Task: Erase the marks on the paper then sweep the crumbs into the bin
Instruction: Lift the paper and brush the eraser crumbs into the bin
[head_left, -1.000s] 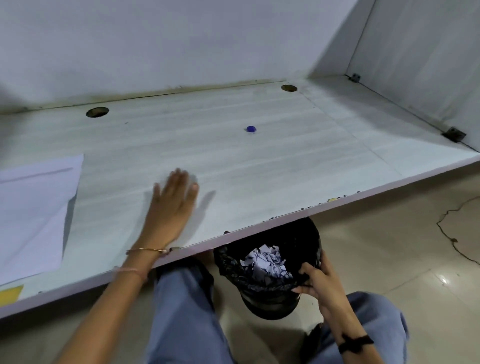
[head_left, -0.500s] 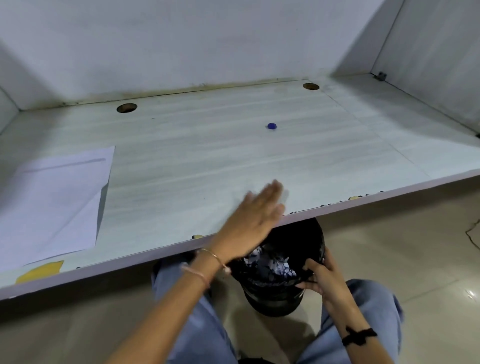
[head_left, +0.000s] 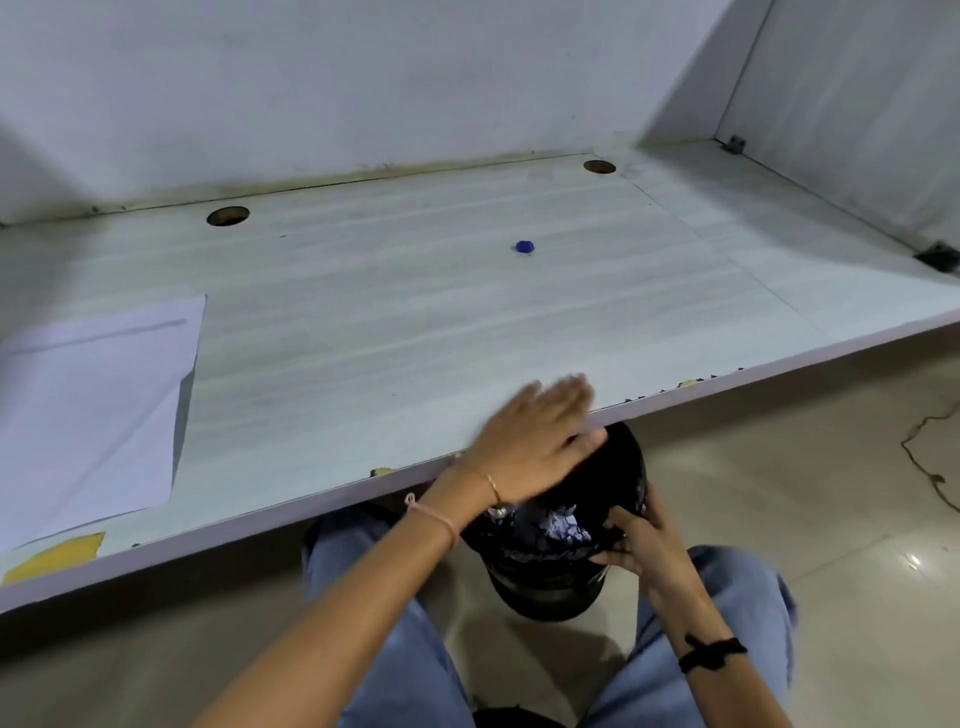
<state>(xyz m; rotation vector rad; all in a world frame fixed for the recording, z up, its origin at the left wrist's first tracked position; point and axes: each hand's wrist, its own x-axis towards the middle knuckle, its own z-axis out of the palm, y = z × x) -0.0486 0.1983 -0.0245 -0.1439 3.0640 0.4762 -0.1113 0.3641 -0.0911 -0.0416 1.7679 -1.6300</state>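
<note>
My left hand (head_left: 535, 441) is flat and open, fingers together, at the desk's front edge right above the bin. The black bin (head_left: 550, 566), lined with a dark bag and holding torn white paper scraps, sits under the desk edge between my knees. My right hand (head_left: 636, 540) grips the bin's right rim. The white paper (head_left: 88, 405) lies at the desk's left side with a faint line near its top. A few dark crumbs (head_left: 665, 391) dot the front edge to the right of my left hand.
A small blue object (head_left: 525, 247) lies mid-desk. Two cable holes (head_left: 227, 216) (head_left: 599, 167) sit near the back wall. A yellow patch (head_left: 54, 556) marks the front-left edge. Side panel and brackets close the right end. Glossy tiled floor lies below.
My left hand swept rightward across the desk from near the middle-left to the front edge over the bin. The right hand kept hold of the bin's rim.
</note>
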